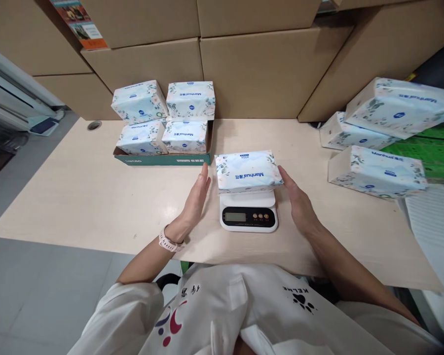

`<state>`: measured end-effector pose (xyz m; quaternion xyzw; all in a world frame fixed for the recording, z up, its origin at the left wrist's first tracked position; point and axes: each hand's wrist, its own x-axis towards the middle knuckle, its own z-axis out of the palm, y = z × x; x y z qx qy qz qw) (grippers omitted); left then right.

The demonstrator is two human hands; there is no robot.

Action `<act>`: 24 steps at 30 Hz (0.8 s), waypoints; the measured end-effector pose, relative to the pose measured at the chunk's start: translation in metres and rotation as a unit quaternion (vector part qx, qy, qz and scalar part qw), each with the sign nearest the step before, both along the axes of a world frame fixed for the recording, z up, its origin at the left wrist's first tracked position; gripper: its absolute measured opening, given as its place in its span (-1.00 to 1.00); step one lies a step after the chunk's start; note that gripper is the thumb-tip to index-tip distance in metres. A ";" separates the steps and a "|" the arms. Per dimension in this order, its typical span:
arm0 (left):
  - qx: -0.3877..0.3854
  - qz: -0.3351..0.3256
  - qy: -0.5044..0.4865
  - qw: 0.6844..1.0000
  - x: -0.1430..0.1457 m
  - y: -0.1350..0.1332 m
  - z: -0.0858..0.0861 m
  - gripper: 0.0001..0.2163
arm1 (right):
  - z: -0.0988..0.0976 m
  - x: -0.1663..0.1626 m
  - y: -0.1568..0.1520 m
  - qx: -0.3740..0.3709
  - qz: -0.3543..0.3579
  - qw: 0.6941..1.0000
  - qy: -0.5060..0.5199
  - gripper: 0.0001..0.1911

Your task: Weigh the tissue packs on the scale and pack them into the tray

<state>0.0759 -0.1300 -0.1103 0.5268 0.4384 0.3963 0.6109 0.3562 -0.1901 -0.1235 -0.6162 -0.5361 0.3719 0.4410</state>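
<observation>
A pack of tissues (247,171) in a pale blue floral wrapper lies on a small white kitchen scale (248,212) in the middle of the table. My left hand (196,197) stands on edge just left of the pack, fingers straight and together, a small gap from it. My right hand (298,197) is flat and stretched out at the pack's right end, fingertips at or touching its corner. Neither hand grips anything. A pale watch (169,242) is on my left wrist.
A low green tray (163,159) at the back left holds several stacked tissue packs (163,116). Three more packs (377,172) are piled at the right. Cardboard boxes (259,69) wall the back of the light wooden table (77,197). A white ribbed object (434,227) lies at the far right.
</observation>
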 end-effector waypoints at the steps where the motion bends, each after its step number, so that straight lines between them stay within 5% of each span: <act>1: 0.004 0.005 0.000 1.000 -0.002 0.000 0.001 -0.17 | 0.000 0.000 -0.001 0.001 0.002 1.000 0.003 -0.06; 24: 0.011 -0.018 -0.016 1.000 -0.001 -0.007 0.001 -0.20 | -0.007 -0.001 -0.001 -0.007 -0.009 1.000 -0.001 -0.09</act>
